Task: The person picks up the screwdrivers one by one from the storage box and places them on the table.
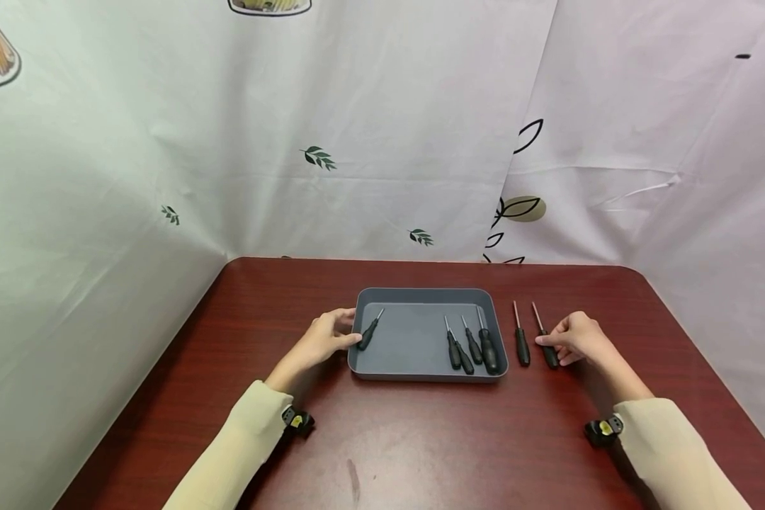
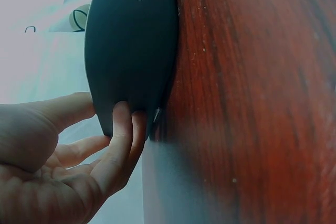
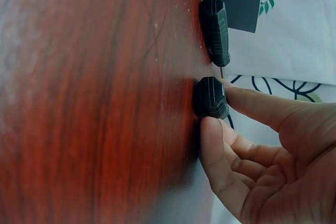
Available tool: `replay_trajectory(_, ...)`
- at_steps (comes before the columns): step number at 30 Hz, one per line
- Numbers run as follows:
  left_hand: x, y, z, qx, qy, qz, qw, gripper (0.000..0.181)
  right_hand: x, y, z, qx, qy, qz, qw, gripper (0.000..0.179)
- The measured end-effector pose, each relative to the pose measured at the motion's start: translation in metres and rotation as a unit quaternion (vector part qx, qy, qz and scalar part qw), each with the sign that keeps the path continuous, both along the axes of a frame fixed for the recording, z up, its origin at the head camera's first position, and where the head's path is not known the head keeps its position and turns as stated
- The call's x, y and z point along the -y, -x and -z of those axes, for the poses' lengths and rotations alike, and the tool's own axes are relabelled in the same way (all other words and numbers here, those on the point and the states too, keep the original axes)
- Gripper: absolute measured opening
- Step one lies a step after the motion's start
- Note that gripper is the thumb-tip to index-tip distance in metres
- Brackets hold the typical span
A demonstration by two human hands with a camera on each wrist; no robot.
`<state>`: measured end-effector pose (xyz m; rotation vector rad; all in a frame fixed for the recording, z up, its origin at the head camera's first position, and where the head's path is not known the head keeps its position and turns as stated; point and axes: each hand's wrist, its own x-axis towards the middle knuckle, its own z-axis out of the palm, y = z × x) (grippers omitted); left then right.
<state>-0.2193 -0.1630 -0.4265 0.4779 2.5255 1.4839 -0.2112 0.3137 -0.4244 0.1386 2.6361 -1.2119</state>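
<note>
A grey tray (image 1: 411, 343) lies on the table, and my left hand (image 1: 323, 337) grips its left edge. In the left wrist view the fingers (image 2: 122, 129) press against the tray's dark outer side (image 2: 134, 40). Right of the tray, my right hand (image 1: 579, 338) pinches the black handle of a screwdriver (image 1: 551, 359) whose shaft points away from me. The right wrist view shows thumb and fingertips at both sides of that handle (image 3: 210, 97), low by the tabletop. A second black-handled screwdriver (image 1: 522, 347) lies between it and the tray.
Inside the tray, one small screwdriver (image 1: 368, 334) lies at the left and several others, including a thicker one (image 1: 488, 350), lie at the right. The reddish-brown table (image 1: 433, 439) meets a white patterned cloth (image 1: 370, 205) at its back and sides.
</note>
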Motion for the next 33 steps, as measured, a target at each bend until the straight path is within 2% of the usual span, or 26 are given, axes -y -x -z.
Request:
replay_trajectory(24,0.001,0.001,0.003,-0.002,-0.007,-0.004,1.0000,0.057,0.002,-0.002,-0.005,0.001,-0.010,-0.009,0.9999,0.025)
replay_trajectory(33,0.000,0.001,0.003,-0.001,-0.005,-0.005,1.0000,0.057,0.005,-0.001,-0.011,-0.017,-0.043,-0.030,0.9985,0.027)
